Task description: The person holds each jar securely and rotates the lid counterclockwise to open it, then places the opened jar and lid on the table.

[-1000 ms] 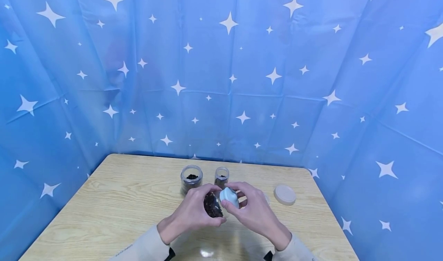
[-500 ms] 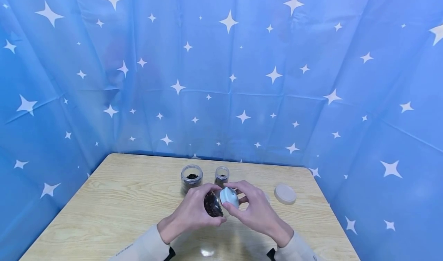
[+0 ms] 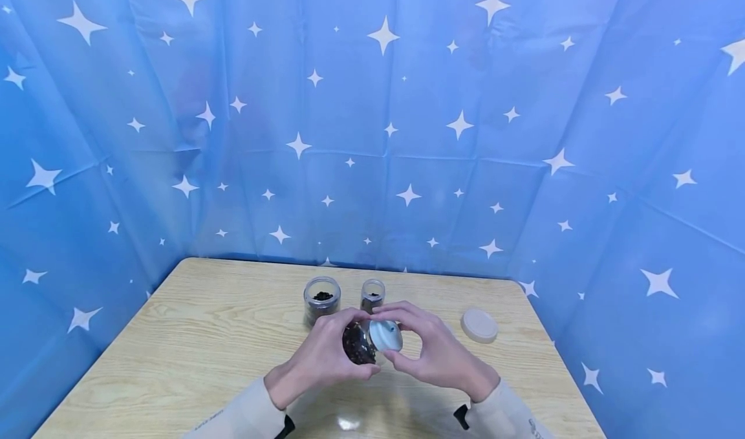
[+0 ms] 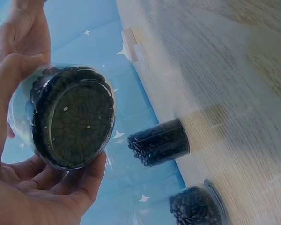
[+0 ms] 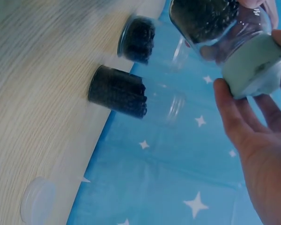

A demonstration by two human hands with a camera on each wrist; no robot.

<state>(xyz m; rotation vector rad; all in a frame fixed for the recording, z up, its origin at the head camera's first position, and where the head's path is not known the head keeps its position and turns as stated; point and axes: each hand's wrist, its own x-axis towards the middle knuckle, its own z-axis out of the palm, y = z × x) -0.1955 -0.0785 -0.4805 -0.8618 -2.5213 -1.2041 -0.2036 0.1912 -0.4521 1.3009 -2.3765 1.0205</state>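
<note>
Behind the held jar [image 3: 357, 343], two open jars [image 3: 321, 300]; loose lid [image 3: 479, 326] rightward.

The wooden table [image 3: 192, 335] carries two open jars [image 3: 321, 300] and a loose lid [image 3: 479, 326].

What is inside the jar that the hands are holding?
The held jar is packed with dark beans, seen through its clear wall and base. The left hand and the pale lid under the right hand cover the rest.
</note>
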